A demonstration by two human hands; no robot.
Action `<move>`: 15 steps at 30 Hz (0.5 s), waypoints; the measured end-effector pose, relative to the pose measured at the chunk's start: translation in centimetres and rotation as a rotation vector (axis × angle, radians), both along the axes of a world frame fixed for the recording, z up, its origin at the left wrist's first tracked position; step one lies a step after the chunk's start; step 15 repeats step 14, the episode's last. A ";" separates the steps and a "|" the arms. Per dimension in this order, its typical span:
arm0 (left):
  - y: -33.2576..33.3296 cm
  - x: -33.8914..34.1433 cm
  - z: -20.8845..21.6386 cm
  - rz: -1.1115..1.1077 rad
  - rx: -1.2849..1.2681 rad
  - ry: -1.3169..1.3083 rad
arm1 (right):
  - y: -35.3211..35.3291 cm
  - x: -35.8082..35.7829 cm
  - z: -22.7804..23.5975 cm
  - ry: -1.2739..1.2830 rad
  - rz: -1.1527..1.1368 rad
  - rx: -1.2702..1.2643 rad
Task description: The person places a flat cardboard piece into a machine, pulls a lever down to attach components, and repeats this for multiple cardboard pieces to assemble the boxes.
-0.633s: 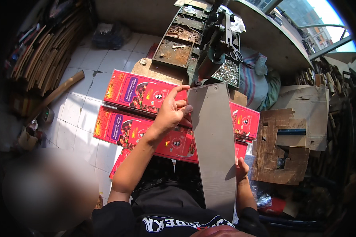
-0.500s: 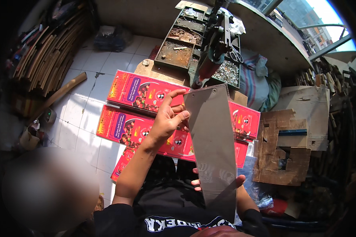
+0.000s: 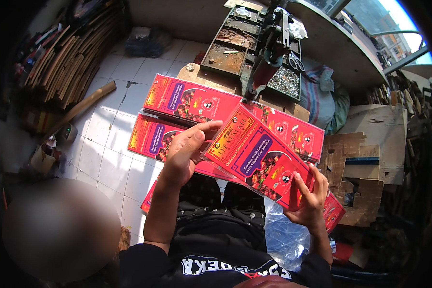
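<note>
Cardboard sleeve (image 3: 261, 161), grey back up a moment ago, has been turned printed red face up and is pinched between left hand (image 3: 189, 149) at nine o'clock and right hand (image 3: 309, 197) at four o'clock, above stacked sleeves (image 3: 187, 103).

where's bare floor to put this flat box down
Bare white tile floor lies left of the red box stacks, below the wooden stick. Crowded ahead at the metal tray and right by the cardboard scraps.

A person is wearing a black short-sleeved shirt with white and red lettering across the chest, dark patterned trousers, forearms bare.
</note>
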State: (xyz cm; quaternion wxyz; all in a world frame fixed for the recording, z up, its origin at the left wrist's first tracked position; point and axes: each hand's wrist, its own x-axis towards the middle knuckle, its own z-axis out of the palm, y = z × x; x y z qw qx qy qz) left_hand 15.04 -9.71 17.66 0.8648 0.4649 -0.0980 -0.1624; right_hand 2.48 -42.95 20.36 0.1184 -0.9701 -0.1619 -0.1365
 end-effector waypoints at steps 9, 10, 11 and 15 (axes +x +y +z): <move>-0.1 -1.1 1.1 0.027 0.189 0.005 | -1.2 0.6 -0.7 -0.246 -0.012 -0.222; -0.1 -1.1 1.0 0.030 0.208 0.023 | -1.3 0.7 -0.6 -0.256 -0.012 -0.231; -0.2 -1.1 0.8 0.033 0.226 0.044 | -1.3 0.7 -0.7 -0.265 -0.014 -0.247; -0.8 -1.2 0.5 0.093 0.343 0.024 | -1.8 0.7 -1.2 -0.275 -0.014 -0.289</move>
